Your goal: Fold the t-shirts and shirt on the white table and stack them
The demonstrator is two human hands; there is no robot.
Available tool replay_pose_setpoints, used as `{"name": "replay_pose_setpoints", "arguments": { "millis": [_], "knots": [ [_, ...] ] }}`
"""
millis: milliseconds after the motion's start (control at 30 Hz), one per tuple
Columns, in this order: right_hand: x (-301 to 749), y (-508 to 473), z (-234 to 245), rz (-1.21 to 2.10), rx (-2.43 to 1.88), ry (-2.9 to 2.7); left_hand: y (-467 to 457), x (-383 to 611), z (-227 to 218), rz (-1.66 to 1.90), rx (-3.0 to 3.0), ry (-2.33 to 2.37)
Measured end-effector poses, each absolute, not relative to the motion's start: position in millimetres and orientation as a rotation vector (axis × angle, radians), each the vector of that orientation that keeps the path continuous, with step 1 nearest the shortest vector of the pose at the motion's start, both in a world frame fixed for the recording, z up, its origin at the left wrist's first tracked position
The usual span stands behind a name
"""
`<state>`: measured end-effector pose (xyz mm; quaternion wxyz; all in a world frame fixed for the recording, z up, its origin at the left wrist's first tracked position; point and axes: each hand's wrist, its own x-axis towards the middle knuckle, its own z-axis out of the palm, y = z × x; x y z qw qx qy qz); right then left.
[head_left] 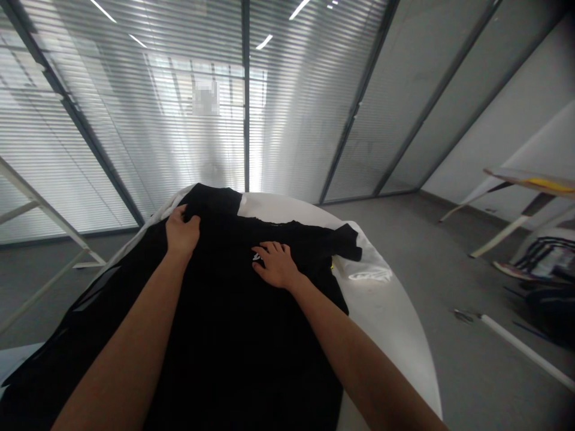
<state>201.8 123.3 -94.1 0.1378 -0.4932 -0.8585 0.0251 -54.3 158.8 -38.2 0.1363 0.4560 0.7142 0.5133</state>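
Observation:
A black T-shirt [251, 335] lies spread over a white table [395, 335], its neckline toward the far edge and one short sleeve out to the right. My left hand [182, 234] is closed on the black cloth near the left shoulder, thumb and fingers curled with the fingertips partly hidden. Flat on the chest of the shirt rests my right hand [276, 264], fingers spread, beside a small white print that it partly covers. More black fabric [96, 299] drapes along the table's left side; whether it belongs to the same garment I cannot tell.
Folded white cloth [371, 260] lies by the right sleeve. A white metal frame [40, 203] stands at left. To the right are a wooden-edged table [530, 179], a striped bag [548, 257] and a white pole [525, 347]. Glass partitions with blinds [291, 120] rise behind.

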Motion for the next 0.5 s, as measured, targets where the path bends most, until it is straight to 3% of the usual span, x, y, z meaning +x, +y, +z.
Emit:
{"name": "replay_pose_setpoints", "arguments": {
  "millis": [67, 233, 500],
  "knots": [
    [201, 123, -93, 0.067, -1.435, -2.49, 151, -33, -31, 1.524, 1.566, 1.903],
    [201, 121, -91, 0.058, -1.469, -2.514, 137, 0, -29, 0.985, 1.757, 1.401],
    [203, 123, -92, 0.099, -1.424, -2.47, 157, -25, -74, 0.499, 2.001, 2.219]
  ]
}}
